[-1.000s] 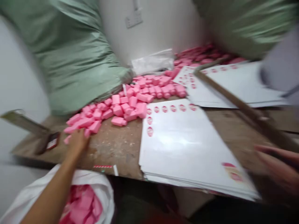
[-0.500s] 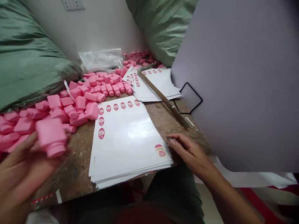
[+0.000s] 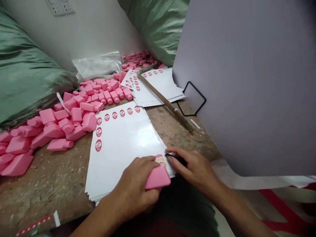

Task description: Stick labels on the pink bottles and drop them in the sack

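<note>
At lower centre of the frame, our left hand (image 3: pixel 135 182) grips the pink bottle (image 3: pixel 158 178) just below the printed label (image 3: pixel 160 160); our right hand (image 3: pixel 197 168) pinches a slim dark thing (image 3: pixel 179 159) beside that label. We do best holding the bottle firm, touching the label lightly.

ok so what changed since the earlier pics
The left hand took a pink bottle from the pile and brought it rightward to the front sheets, beside their corner label. The right hand moved in to that label, its fingers holding a dark object. The front sheets and wooden stick stayed put.
</note>
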Available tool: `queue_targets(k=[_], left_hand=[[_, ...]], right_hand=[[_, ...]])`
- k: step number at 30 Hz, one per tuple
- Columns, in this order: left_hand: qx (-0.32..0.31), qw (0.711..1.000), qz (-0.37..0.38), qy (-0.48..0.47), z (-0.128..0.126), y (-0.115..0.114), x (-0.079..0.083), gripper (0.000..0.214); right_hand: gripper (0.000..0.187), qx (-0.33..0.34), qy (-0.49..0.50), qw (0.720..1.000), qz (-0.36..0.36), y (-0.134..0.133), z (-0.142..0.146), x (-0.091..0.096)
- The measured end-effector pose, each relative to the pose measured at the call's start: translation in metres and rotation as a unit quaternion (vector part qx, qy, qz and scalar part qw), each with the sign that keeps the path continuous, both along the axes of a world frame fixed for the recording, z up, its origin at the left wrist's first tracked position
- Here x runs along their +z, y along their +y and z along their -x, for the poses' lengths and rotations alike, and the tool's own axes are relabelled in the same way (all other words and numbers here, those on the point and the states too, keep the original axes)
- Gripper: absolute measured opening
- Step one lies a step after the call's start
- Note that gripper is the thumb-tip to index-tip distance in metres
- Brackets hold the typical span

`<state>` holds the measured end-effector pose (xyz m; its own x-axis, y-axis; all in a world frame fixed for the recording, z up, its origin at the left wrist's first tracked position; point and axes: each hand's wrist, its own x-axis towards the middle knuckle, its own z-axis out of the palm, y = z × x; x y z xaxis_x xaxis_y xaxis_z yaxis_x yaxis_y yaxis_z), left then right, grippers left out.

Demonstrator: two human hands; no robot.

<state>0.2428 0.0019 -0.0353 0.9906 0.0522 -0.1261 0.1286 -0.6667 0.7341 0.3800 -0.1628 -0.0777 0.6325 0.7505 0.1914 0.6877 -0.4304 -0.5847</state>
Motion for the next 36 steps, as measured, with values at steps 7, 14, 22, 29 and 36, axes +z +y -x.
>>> queue_targets(k=[7,14,22,29,36], left_hand=[[-0.105,0.980,-0.146,0.082,-0.017,-0.009,0.005,0.072],[-0.106,0.976,-0.168,0.094,-0.015,-0.011,0.004,0.076],[-0.106,0.976,-0.166,0.088,-0.015,-0.010,0.003,0.075],[-0.101,0.977,-0.161,0.101,-0.016,-0.011,0.004,0.078],[-0.100,0.978,-0.157,0.098,-0.017,-0.011,0.005,0.079]], right_hand=[[0.013,0.020,-0.095,0.995,0.017,0.006,-0.002,0.001],[0.013,0.022,-0.150,0.988,0.037,0.008,0.001,0.000],[0.016,-0.018,-0.032,0.999,0.025,0.007,0.000,-0.004],[0.017,-0.004,-0.123,0.992,0.007,0.008,0.002,-0.005],[0.019,0.016,-0.152,0.988,0.021,0.011,0.002,0.000]])
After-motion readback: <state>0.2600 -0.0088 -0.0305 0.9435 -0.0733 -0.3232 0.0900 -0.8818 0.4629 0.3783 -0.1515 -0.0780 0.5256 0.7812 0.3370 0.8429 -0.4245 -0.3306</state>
